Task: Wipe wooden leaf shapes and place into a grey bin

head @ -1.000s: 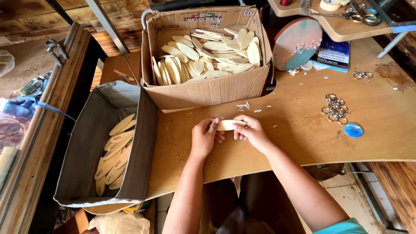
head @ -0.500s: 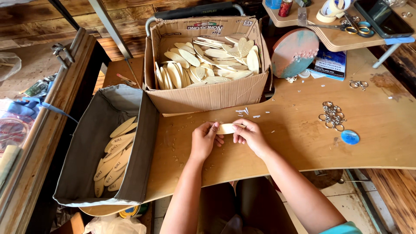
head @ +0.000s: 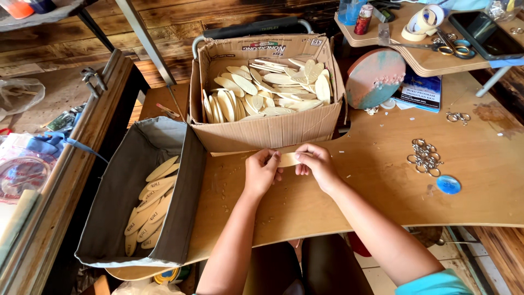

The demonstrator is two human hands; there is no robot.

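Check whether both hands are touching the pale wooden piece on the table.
Touching. The head view shows the left hand and the right hand pinching opposite ends of the pale wooden piece, with only its middle showing between their fingers.

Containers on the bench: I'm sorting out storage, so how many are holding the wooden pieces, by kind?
Cardboard box: 1
Grey fabric bin: 1
Total: 2

Both hold pale oval wooden pieces; the hands hold one more between them.
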